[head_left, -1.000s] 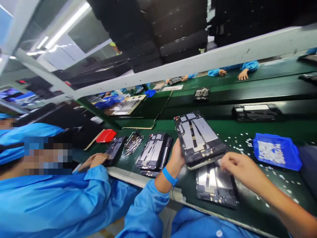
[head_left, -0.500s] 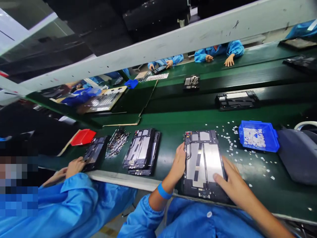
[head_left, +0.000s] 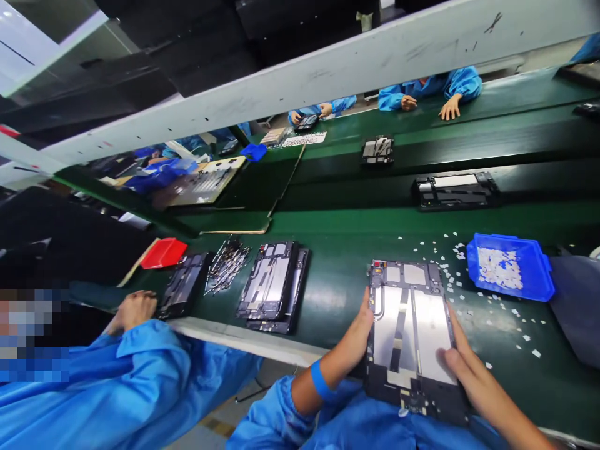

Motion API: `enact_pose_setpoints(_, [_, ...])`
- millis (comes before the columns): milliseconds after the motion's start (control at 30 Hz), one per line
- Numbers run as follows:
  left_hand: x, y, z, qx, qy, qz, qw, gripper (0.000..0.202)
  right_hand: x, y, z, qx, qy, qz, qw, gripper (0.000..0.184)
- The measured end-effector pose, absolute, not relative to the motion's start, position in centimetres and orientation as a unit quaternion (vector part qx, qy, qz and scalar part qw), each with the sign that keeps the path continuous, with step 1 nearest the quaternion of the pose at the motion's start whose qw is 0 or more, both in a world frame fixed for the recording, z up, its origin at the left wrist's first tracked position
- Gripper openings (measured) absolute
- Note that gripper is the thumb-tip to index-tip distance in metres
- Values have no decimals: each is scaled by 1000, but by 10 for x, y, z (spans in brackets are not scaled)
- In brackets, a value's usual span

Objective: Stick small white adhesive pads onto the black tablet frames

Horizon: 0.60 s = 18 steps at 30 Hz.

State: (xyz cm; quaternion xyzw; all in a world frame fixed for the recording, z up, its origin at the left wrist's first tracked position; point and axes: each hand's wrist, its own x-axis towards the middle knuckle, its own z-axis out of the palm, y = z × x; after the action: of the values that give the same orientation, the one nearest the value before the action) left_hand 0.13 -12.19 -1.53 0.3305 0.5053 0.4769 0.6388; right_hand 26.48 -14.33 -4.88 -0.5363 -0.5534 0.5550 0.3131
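down on the green belt (head_left: 337,294) lies an opened tablet (head_left: 410,331), back side up, its silvery plates and dark frame showing, close to the near edge in front of the person. both hands are on it. the left hand (head_left: 360,328) comes up from below at a slant, forearm bare past a blue wristband (head_left: 320,381), the palm pressed to the tablet's left edge and the thumb lying along that edge; the fingers are loosely spread, not curled around anything. the right hand (head_left: 462,369) reaches in from the lower right, its forearm running off the corner, the thumb flat on the right silvery plate and the fingers along the right edge, so the hand lies open against the tablet rather than clamping it. to the right, just past the tablet, sits a blue tray (head_left: 510,275) with small white bits, more of them scattered on the belt around it. left of the tablet is a stack of similar tablets (head_left: 274,287), then a heap of thin metal parts (head_left: 227,265). a co-worker's hand (head_left: 135,309) in a blue sleeve rests beside another device (head_left: 185,284) farther left.
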Motion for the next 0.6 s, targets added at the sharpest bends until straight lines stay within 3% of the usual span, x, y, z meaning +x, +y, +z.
enact_pose_setpoints(67, [-9,-118,-11,407,536,458,581,76,275,-137,-47,-552,-554,538,315,83])
enact_pose_setpoints(167, [-29,-93,13,556,605,421,385,55,283,-114,-30,-577,-554,482,357,80])
enact_pose_setpoints(300, [-38,-43,55,762,569,264,159,34,275,-79,14,-570,-612,393,382,64])
enact_pose_setpoints(433, [-28,-16,63,830,537,142,59,26,251,-56,49,-511,-696,327,384,45])
enact_pose_setpoints(600, [-26,-17,49,815,555,154,56,15,217,-30,61,-470,-738,323,362,32])
